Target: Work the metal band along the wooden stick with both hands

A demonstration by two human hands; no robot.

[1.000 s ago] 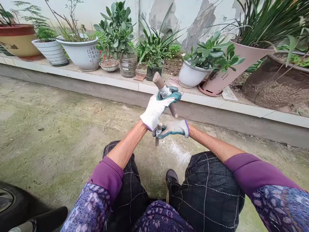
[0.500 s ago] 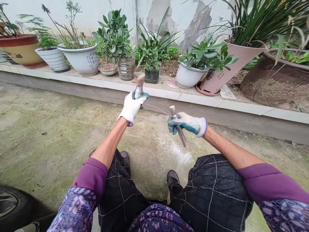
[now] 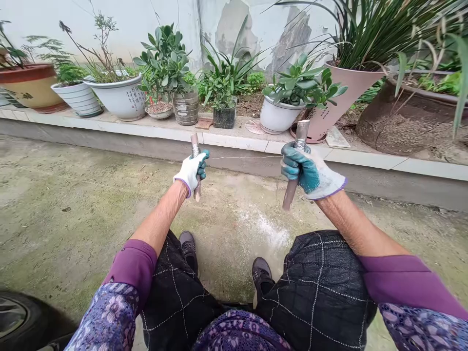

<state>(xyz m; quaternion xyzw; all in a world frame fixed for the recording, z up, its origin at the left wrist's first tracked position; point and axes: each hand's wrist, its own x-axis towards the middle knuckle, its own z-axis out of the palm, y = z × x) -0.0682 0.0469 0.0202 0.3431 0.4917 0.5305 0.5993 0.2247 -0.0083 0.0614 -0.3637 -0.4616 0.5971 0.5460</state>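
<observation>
Both my hands wear white gloves with teal palms. My left hand [image 3: 190, 170] is closed round a short upright metal rod [image 3: 195, 145] with wire wound on it. My right hand [image 3: 310, 171] grips a second rod [image 3: 300, 132], which sticks out above and below the fist. A thin wire [image 3: 241, 157] runs taut and level between the two rods, held about chest-wide apart over my knees. My feet in dark shoes rest on the concrete below.
A raised tiled ledge [image 3: 234, 141] crosses ahead with several potted plants: a white bowl pot [image 3: 120, 97], a white pot with a succulent [image 3: 278, 114], a tilted pink pot [image 3: 336, 97]. A whitish patch [image 3: 266, 229] marks the mossy concrete. A dark tyre [image 3: 18, 317] sits bottom left.
My hands, crossed close together a second ago, have pulled apart sideways. The wire between the two rods has drawn out and is now stretched straight.
</observation>
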